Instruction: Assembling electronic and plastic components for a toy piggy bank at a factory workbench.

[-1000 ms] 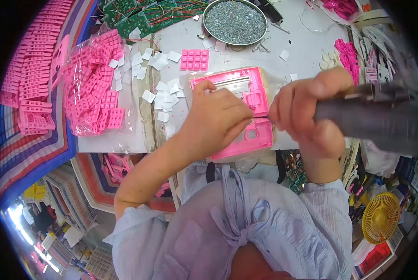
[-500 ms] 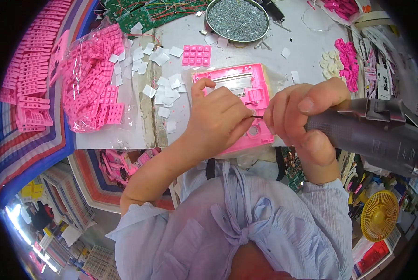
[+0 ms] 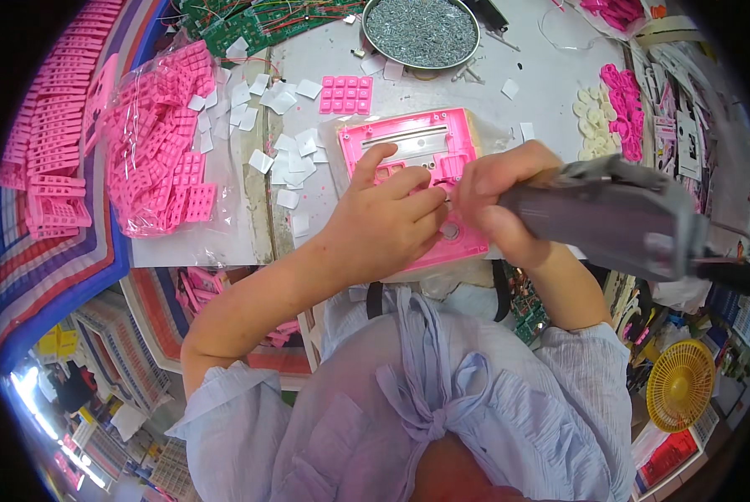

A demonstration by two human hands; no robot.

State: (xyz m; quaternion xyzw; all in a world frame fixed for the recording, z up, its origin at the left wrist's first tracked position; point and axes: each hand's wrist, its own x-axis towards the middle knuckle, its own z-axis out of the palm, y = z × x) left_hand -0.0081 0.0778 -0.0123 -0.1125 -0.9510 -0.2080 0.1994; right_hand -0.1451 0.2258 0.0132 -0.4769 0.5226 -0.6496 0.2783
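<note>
My right hand is wrapped around a dark grey electric screwdriver. Its front end points left, at the pink plastic casing in front of me. Over the casing's middle, my left hand has its little finger raised and the other fingers curled together close to the screwdriver's tip. Whatever those fingertips hold, if anything, is hidden. A silvery strip shows in the casing, which rests on a padded block.
A round metal tray of small screws stands beyond the casing. Nearby lie a pink keypad, white square pieces and green circuit boards. Left is a clear bag of pink keypads; right, cream rings.
The screwdriver has swung its rear end leftward, and my right hand has turned and moved slightly left. My left fingers have drawn back a little from the tip.
</note>
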